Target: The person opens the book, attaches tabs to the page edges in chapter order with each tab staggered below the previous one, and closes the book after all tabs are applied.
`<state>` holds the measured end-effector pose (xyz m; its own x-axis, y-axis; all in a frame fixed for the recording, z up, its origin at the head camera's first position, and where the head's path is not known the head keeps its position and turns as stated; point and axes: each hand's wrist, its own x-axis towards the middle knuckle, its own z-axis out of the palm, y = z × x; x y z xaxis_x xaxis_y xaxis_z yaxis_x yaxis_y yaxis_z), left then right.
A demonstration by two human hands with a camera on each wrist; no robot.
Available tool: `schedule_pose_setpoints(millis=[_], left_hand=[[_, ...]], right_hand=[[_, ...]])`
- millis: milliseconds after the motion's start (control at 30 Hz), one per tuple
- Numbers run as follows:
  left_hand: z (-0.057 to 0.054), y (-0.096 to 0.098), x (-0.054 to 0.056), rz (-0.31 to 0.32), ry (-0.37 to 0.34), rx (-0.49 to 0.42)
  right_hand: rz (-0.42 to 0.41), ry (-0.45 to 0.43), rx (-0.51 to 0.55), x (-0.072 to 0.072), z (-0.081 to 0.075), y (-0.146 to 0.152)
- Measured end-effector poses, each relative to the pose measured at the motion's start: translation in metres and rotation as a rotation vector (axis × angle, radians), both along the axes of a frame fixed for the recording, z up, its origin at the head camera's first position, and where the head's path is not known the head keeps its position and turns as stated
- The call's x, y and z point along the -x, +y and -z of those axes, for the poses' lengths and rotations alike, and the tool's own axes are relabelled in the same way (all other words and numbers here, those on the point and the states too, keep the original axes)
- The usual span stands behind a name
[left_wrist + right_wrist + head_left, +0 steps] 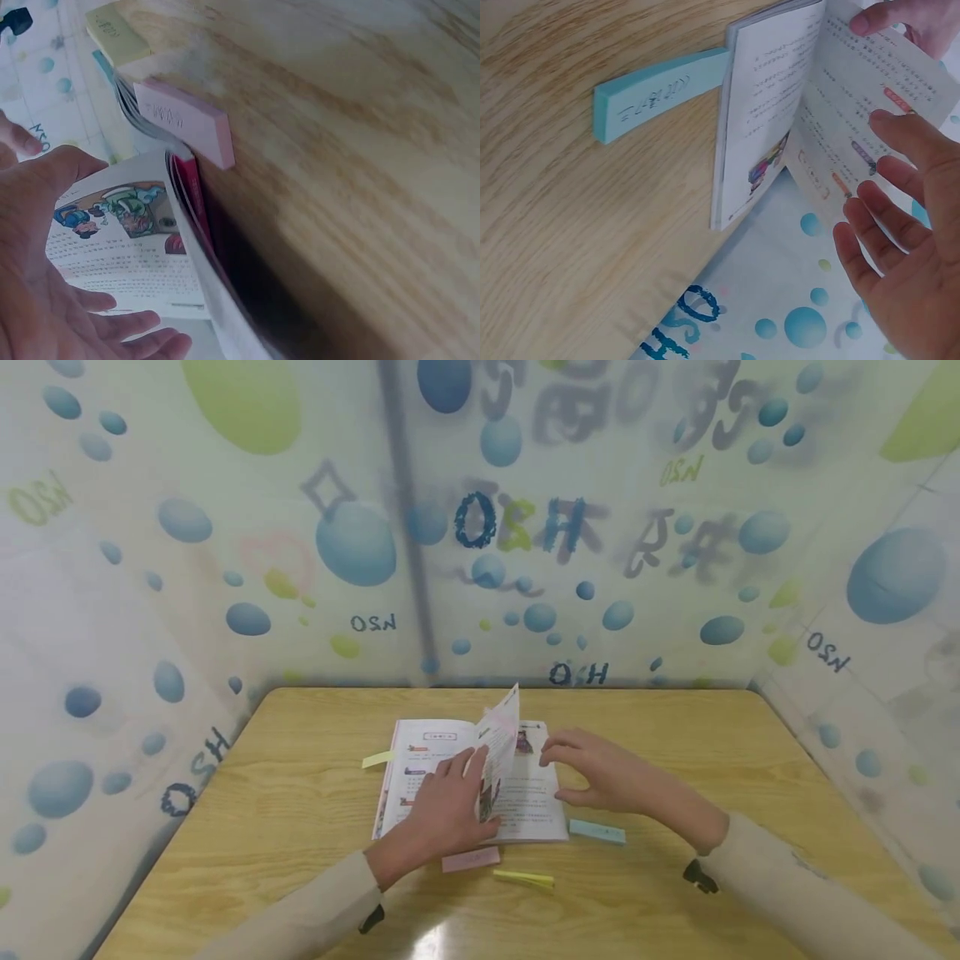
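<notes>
An open book [536, 814] with printed text and coloured pictures lies on the table. One page [501, 735] stands raised near its middle. My left hand [442, 810] is over the left half of the book, fingers extended against the raised page. In the left wrist view, that hand [37, 247] has its fingers spread beside an illustrated page [127, 255]. Over the right edge of the book hovers my right hand [600, 768], fingers loosely bent and holding nothing. The right wrist view shows this hand [907, 225] with fingers apart, in front of the raised page [840, 97].
Around the book on the wooden table [300, 777] lie a pink sticky-note pad [471, 860], a blue one [597, 832] and a yellow one [523, 878]. A yellow strip [377, 760] sticks out at the left edge. Patterned walls [540, 643] enclose the table's back and sides.
</notes>
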<state>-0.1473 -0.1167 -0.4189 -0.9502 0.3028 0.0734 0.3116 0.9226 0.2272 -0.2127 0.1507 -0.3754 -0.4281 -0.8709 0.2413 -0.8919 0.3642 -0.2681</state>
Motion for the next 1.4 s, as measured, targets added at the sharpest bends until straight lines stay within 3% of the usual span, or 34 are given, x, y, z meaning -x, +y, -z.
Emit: schedule_pose_setpoints(millis=[433, 633, 933, 1133, 1400], left_hand=[[-0.008, -0.023, -0.005, -0.058, -0.027, 0.066], [-0.014, -0.04, -0.008, -0.076, 0.064, 0.003], [-0.02, -0.057, -0.007, -0.164, 0.194, -0.057], [-0.022, -0.062, -0.008, -0.22, 0.237, -0.057], [-0.015, -0.075, -0.007, -0.273, 0.251, -0.033]], right_hand=[[0.061, -0.064, -0.117, -0.004, 0.016, 0.002], [0.08, -0.091, -0.161, -0.005, 0.018, 0.0], [0.077, -0.128, -0.18, -0.005, 0.019, -0.003], [0.069, -0.149, -0.191, -0.005, 0.023, -0.005], [0.063, -0.132, -0.198, -0.005, 0.026, -0.005]])
